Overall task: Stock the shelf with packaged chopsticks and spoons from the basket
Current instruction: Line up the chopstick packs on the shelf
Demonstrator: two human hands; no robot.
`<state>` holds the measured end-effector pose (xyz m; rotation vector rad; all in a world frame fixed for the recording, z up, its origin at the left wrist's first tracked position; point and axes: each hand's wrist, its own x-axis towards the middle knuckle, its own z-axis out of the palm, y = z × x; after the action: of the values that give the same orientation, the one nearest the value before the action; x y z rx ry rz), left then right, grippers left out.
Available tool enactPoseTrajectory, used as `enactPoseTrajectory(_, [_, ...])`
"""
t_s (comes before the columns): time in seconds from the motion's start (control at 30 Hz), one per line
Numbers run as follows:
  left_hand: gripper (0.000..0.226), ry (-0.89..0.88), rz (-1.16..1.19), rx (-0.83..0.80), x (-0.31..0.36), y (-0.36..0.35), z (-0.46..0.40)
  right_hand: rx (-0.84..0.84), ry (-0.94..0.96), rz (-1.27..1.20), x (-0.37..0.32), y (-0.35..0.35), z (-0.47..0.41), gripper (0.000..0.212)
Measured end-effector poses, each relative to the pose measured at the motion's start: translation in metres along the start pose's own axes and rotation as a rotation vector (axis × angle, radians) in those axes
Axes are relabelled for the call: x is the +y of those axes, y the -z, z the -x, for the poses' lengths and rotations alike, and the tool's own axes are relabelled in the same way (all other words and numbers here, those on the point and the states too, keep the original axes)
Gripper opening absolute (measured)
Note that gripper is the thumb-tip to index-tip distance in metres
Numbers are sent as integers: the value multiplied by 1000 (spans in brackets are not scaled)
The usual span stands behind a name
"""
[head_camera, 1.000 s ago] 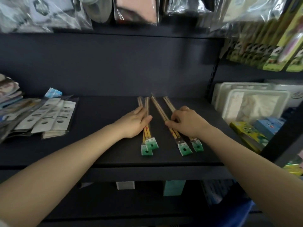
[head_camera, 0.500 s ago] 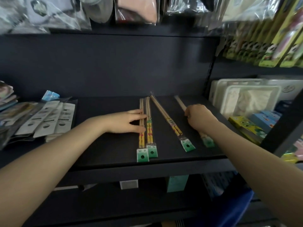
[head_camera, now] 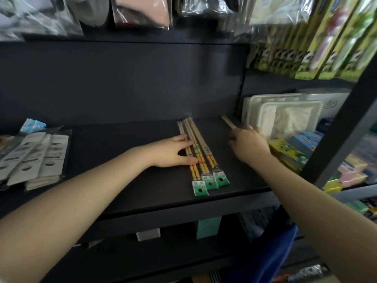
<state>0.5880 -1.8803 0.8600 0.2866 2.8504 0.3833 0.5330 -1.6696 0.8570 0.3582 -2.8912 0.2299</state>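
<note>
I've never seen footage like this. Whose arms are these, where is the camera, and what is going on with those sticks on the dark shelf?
No machine here: a person wears a camera on the head, looking down at both bare arms. On the dark shelf lie three packaged chopstick pairs with green tags, side by side. The left hand rests flat against them. The right hand covers a fourth chopstick pack further right; its fingers are hidden, so the grip is unclear. White paper sleeves lie at the left, boxes at the right.

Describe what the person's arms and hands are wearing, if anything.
Both forearms are bare as far as the frame shows: no sleeves, gloves, watch or bracelets in view. The left hand shows no rings; the right hand is too blurred to tell.
</note>
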Motion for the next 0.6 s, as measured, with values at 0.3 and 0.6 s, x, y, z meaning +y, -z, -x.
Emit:
enactPoseTrajectory(0.3, [75, 34, 46, -3, 5, -1, 1, -189, 212, -119, -43, 0, 15, 30])
enactPoseTrajectory(0.6, [75, 33, 4, 36, 15, -2, -9, -16, 163, 71, -4, -1, 13, 32])
